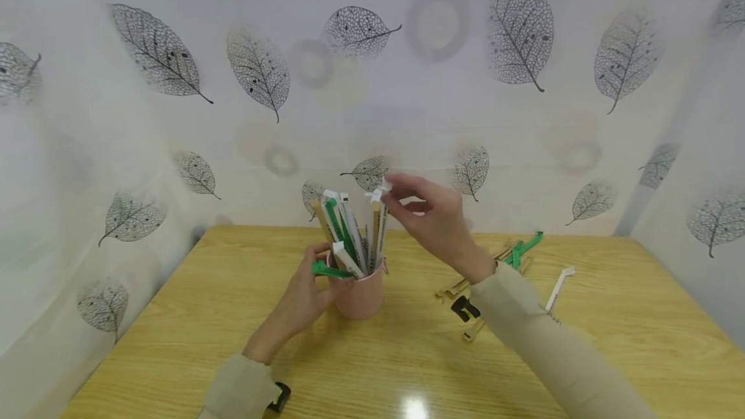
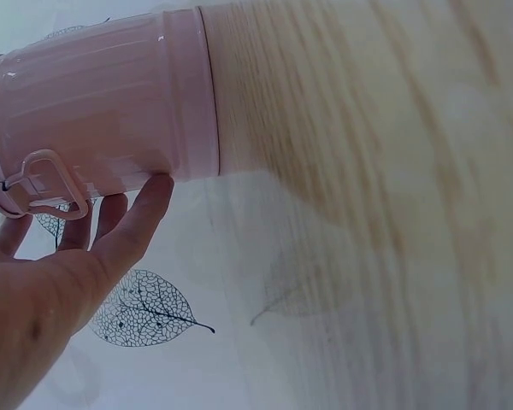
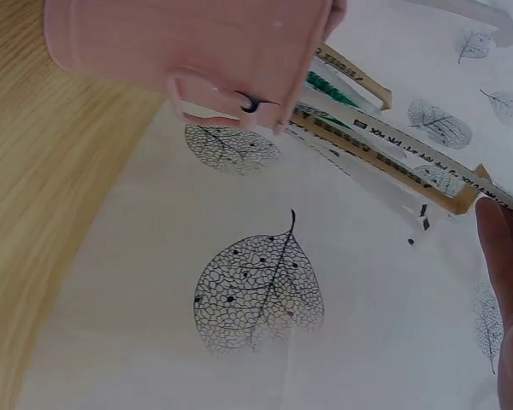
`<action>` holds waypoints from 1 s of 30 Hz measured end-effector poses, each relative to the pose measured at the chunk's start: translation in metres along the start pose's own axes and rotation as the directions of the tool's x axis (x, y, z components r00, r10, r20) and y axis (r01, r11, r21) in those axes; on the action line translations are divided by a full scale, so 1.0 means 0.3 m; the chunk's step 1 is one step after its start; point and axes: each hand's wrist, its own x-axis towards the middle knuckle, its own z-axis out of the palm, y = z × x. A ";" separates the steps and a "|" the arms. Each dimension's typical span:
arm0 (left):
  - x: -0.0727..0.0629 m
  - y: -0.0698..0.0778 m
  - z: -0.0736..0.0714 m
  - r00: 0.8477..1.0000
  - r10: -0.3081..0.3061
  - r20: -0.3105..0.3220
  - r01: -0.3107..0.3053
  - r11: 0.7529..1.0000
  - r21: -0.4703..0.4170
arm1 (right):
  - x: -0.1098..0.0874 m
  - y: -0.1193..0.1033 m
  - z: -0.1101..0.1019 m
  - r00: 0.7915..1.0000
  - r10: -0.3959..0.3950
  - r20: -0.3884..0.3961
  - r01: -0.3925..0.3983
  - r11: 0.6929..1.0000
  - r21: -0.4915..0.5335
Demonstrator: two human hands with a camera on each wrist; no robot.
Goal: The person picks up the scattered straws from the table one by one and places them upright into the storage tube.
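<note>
A small pink metal bucket [image 1: 359, 299] with side handles stands on the table, holding several long thin printed strips with bent ends in white, brown and green [image 1: 334, 218]. My left hand [image 1: 305, 293] grips the bucket's left side; in the left wrist view its fingertips [image 2: 160, 190] are at the wall, below the wire handle [image 2: 64, 184]. Above the bucket, my right hand [image 1: 427, 212] pinches the top end of a white strip [image 3: 410, 145], whose lower part is among the others inside the bucket. A green strip [image 1: 328, 269] leans out over the rim near my left hand.
Right of the bucket, a loose pile of brown and green strips [image 1: 518, 254] lies on the wooden table [image 1: 174, 322], partly behind my right forearm. One white strip [image 1: 559, 290] lies farther right. A leaf-patterned cloth [image 1: 372, 115] hangs behind the table.
</note>
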 end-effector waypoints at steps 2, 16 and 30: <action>0.000 0.000 0.000 1.000 0.001 0.002 -0.001 1.000 -0.001 | -0.022 0.005 0.008 1.000 -0.002 0.025 0.002 1.000 -0.009; 0.000 0.001 -0.006 1.000 0.017 0.002 -0.017 1.000 -0.026 | -0.141 0.019 0.043 0.981 -0.052 0.189 0.069 0.994 -0.083; -0.003 -0.006 0.004 0.999 0.047 -0.012 -0.047 0.999 0.000 | -0.207 0.028 -0.071 0.970 0.023 0.243 0.014 0.989 -0.149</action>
